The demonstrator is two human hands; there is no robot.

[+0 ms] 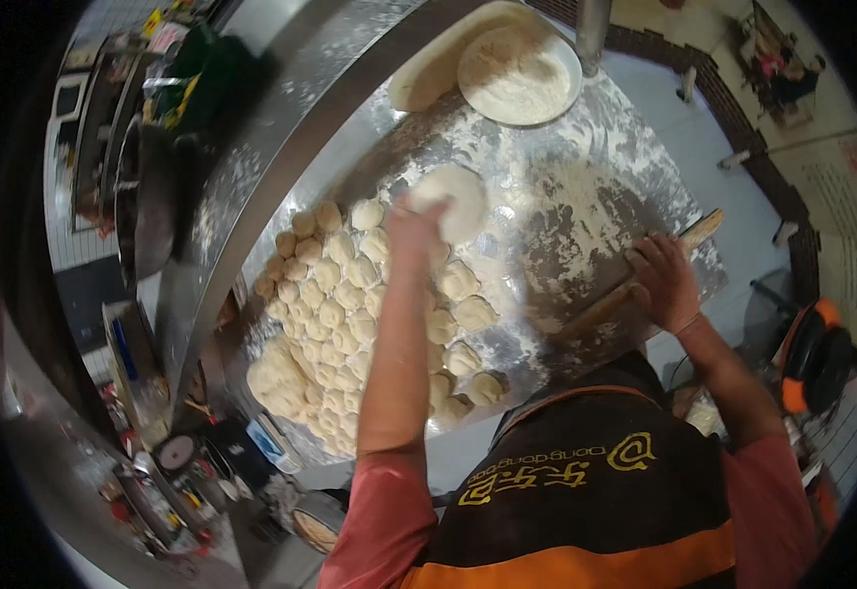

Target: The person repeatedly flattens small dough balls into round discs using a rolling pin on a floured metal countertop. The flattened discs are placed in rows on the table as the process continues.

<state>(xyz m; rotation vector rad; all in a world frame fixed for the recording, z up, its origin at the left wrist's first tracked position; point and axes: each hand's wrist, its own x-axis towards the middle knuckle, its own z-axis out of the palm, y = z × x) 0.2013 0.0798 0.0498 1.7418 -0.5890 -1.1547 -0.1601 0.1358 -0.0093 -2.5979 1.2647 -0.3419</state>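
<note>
My left hand (415,224) has hold of the edge of a flat round of dough (459,202), thumb on top. Both are blurred. Beneath and beside that forearm, many small dough pieces (344,294) lie in close rows on the floured metal table (506,294), partly hidden by the arm. Larger, flattened pieces (475,314) lie to the right of the forearm. A big lump of dough (279,379) rests at the lower left. Over at the table's right side, my right hand (664,280) grips a wooden rolling pin (704,228) that lies slantwise on the surface.
A white bowl of flour (520,81) stands at the far edge, beside a pale oblong thing (428,55) I cannot identify. A metal post (593,33) rises behind the bowl. Along the left runs a raised metal ledge (252,184). Black-and-orange equipment (815,357) is at right.
</note>
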